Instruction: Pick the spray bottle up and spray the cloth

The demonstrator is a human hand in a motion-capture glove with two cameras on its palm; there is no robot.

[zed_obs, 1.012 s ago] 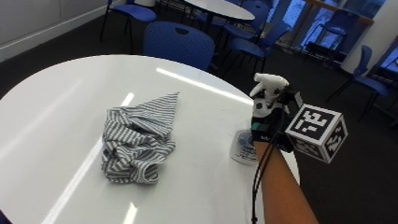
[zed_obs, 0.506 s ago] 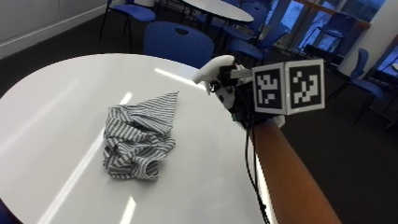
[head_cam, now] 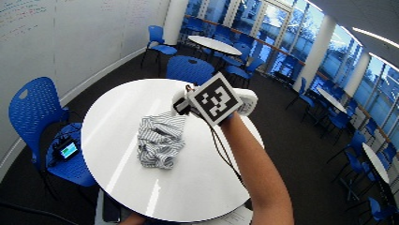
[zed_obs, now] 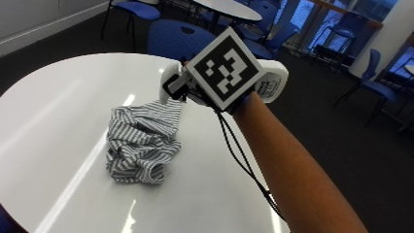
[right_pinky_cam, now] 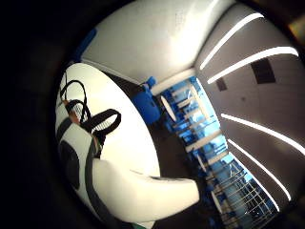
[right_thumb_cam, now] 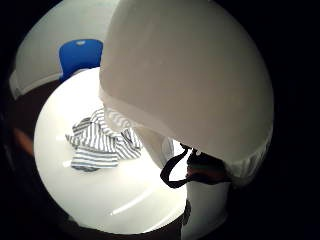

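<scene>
In the outside view my gloved right hand [zed_obs: 240,104] holds the white spray bottle [zed_obs: 273,82] in the air over the far right part of the round white table [zed_obs: 52,97]. Its fingers are mostly hidden behind the marker. The bottle lies tilted, and its spray head [zed_obs: 171,80] points toward the cloth. The grey-and-white striped cloth [zed_obs: 146,145] lies crumpled on the table, just below and left of the nozzle. The thumb side palm view is largely filled by the bottle [right_thumb_cam: 190,75], with the cloth [right_thumb_cam: 100,142] beyond it. The wide view shows the bottle [head_cam: 246,101] above the cloth [head_cam: 161,140].
Blue chairs [zed_obs: 178,39] stand behind the table, and another round table [zed_obs: 226,7] lies farther back. A blue chair [head_cam: 34,112] with a small device on its seat stands at the table's left. The table edge runs close under my forearm.
One second ago the bottle stood on the table near its right edge with my hand at it. Now it is lifted, tipped over and carried toward the cloth. The outside camera has shifted too.
</scene>
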